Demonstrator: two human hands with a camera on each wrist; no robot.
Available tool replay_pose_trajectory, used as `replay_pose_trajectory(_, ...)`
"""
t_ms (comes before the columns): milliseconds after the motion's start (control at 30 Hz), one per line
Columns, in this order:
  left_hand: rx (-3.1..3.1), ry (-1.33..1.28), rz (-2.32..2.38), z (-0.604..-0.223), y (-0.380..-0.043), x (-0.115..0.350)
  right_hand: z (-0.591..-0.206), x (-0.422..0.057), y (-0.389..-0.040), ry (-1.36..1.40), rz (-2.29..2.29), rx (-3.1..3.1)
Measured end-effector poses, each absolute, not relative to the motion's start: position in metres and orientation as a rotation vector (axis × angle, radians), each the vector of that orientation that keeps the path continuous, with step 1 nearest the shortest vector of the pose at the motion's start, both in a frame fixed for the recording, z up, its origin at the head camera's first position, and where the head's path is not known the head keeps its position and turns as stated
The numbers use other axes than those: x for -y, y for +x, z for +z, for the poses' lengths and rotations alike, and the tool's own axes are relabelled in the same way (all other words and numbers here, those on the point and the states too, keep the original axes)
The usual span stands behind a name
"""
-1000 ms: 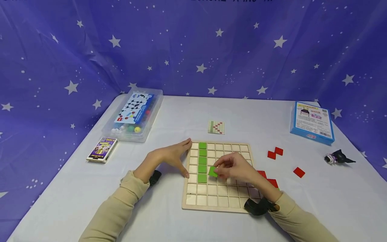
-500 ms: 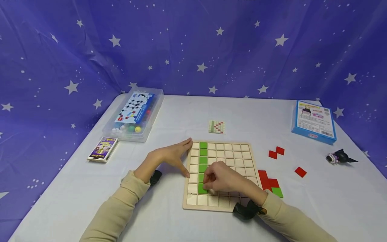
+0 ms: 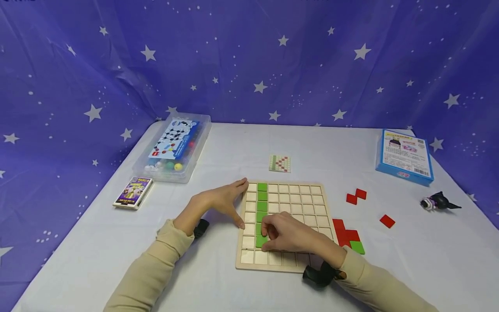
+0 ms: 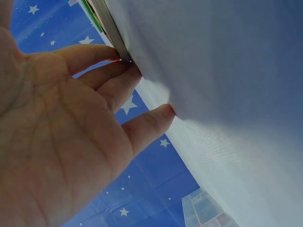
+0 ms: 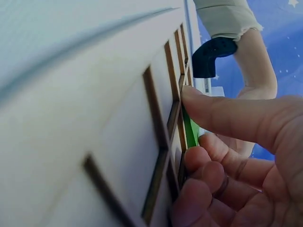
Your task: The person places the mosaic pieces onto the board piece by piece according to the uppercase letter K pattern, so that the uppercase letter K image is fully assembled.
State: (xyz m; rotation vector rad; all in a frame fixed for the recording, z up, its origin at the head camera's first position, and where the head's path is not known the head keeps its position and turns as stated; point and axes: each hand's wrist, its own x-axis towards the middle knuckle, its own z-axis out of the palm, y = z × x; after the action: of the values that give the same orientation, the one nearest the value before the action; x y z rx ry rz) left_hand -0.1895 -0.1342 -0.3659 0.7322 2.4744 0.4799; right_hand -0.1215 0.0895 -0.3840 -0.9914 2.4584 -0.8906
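Observation:
A wooden grid board [image 3: 286, 268] lies flat on the table, with a column of green square tiles [image 3: 262, 196] in its second column from the left. My right hand [image 3: 286, 234] bends over the lower end of that column, thumb and index finger at the edges of the lowest green tile [image 3: 260, 242]. In the right wrist view the green tile [image 5: 191, 130] shows between thumb and fingers, close against the board's slats. My left hand [image 3: 224, 200] rests at the board's left edge, fingers extended at the far corner and thumb lower down. The left wrist view shows its fingertips [image 4: 113, 53] along the board's side.
Beyond the board lies a small pattern card [image 3: 280, 164]. Several red tiles [image 3: 343, 236] and a green tile [image 3: 357, 247] lie by its right edge, more red tiles [image 3: 387, 221] farther out. Around stand a clear case [image 3: 175, 147], card box [image 3: 133, 193], blue box [image 3: 405, 158] and black figure [image 3: 439, 202].
My right hand has brought the green tile left and down to the lower end of the green column. Its thumb and index finger have since spread slightly apart. My left hand stays put.

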Motion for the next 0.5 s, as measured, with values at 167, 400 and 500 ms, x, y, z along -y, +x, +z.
replay_pose_trajectory(167,-2.474,0.733,0.482,-0.3659,-0.1894,0.1345,-0.3841,-0.0892,-0.1200,-0.992,-0.931,-2.448)
replay_pose_trajectory(400,-2.464,0.737,0.488,-0.3671,-0.1910,0.1341,-0.3846,-0.0885,-0.1176,-1.005,-0.955,-2.485)
replay_pose_trajectory(500,-2.465,0.740,0.496,-0.3668,-0.1904,0.1346,-0.3871,-0.0895,-0.1175,-1.007,-0.987,-2.487)
